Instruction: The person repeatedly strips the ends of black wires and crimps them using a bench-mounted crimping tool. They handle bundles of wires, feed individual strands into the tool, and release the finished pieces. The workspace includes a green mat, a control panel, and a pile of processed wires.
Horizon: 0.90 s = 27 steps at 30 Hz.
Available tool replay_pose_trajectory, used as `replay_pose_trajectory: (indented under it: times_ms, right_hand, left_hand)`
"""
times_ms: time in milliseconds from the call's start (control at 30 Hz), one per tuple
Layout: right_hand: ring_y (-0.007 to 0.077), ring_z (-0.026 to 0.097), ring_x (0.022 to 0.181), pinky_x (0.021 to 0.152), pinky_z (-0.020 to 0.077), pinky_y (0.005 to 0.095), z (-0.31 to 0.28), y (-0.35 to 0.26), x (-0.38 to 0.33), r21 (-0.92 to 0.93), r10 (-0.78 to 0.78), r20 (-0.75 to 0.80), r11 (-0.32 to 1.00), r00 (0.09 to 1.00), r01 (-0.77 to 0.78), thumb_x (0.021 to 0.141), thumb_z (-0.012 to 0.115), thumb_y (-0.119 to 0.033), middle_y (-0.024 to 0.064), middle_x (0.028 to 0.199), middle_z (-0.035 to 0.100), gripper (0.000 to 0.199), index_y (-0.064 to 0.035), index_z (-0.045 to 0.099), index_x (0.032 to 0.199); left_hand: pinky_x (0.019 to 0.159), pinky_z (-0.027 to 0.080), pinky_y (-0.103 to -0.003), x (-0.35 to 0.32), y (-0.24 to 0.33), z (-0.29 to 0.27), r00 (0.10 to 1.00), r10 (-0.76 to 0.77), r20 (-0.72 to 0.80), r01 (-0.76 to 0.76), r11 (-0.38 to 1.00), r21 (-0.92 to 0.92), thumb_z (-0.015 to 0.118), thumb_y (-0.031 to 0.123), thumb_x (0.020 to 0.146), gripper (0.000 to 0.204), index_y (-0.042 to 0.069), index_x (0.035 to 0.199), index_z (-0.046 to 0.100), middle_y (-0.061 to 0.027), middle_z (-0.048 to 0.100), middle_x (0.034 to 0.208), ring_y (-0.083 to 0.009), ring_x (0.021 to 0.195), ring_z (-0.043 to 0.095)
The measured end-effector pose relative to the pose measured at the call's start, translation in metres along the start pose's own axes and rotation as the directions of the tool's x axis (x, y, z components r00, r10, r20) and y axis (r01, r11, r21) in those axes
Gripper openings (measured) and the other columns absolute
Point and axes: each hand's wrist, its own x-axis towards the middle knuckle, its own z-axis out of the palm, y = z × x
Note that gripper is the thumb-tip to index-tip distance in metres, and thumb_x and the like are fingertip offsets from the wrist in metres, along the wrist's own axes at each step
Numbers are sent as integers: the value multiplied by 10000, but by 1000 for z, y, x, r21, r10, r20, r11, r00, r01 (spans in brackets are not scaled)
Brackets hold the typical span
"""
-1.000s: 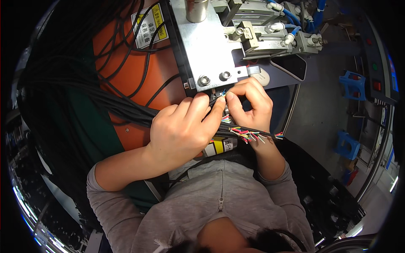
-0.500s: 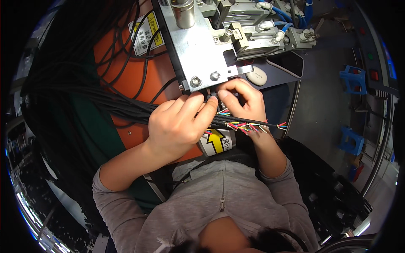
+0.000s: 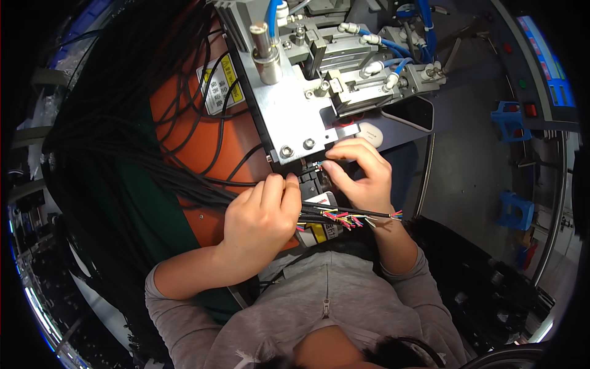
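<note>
My left hand (image 3: 261,218) is closed around a bundle of black cables (image 3: 206,192), with thumb and forefinger pinching a single cable at the front of the machine. Colored stripped wire ends (image 3: 347,219) of the bundle stick out to the right, across my right wrist. My right hand (image 3: 367,178) has its thumb and forefinger together at the fine colored wires (image 3: 320,164) of the single cable, just below the edge of a metal plate (image 3: 292,111). Under these wires sits a small black block (image 3: 312,183). The fingertips partly hide the wire ends.
Pneumatic cylinders (image 3: 362,92) with blue hoses stand behind the plate. To the right lie a white rounded case (image 3: 370,134) and a dark phone-like slab (image 3: 410,114). Loose black cables cross the orange surface (image 3: 184,126). Blue stools (image 3: 513,209) and a control panel (image 3: 531,80) are farther right.
My left hand has moved back left from the plate's edge, uncovering the black block and the colored wires. My right thumb and forefinger have come closer together. The whole view has shifted slightly.
</note>
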Motion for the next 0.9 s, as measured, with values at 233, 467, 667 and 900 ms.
replay_pose_trajectory:
  times_ms: [233, 467, 667, 900]
  right_hand:
    - [244, 644, 823, 719, 500, 319, -13, -8, 9, 290, -296, 279, 933, 914, 214, 733, 714, -82, 102, 862, 666, 221, -9, 689, 940]
    - [195, 639, 723, 620, 494, 279, -19, -11, 2, 305, -167, 46, 941, 985, 145, 691, 773, -3, 93, 774, 663, 158, -4, 680, 819]
    - [179, 653, 712, 641, 507, 254, 7, -34, 2, 435, 7, -89, 900, 996, 33, 684, 781, 5, 106, 824, 676, 207, 11, 677, 863]
    - [200, 639, 747, 684, 487, 283, 12, -31, 7, 335, -115, -58, 934, 992, 127, 728, 742, -4, 108, 814, 672, 118, 2, 687, 832]
  left_hand:
    - [499, 401, -239, 2, -12, -1, 999, 29, 26, -23, 982, -185, 640, 137, 798, 87, 58, 834, 632, -8, 488, 706, -115, 597, 530]
    - [530, 459, -247, 13, -14, -16, 901, 82, -427, -229, 924, -306, 728, 144, 726, 305, 24, 999, 667, -102, 638, 888, -160, 707, 603]
    - [461, 439, -271, 9, -17, -2, 944, 66, -323, -195, 902, -385, 686, 129, 769, 268, -42, 971, 644, -82, 605, 754, -176, 568, 584]
    - [454, 435, -277, 9, -18, 4, 926, 21, -378, -188, 892, -411, 696, 86, 738, 237, -55, 917, 629, -97, 586, 729, -193, 552, 571]
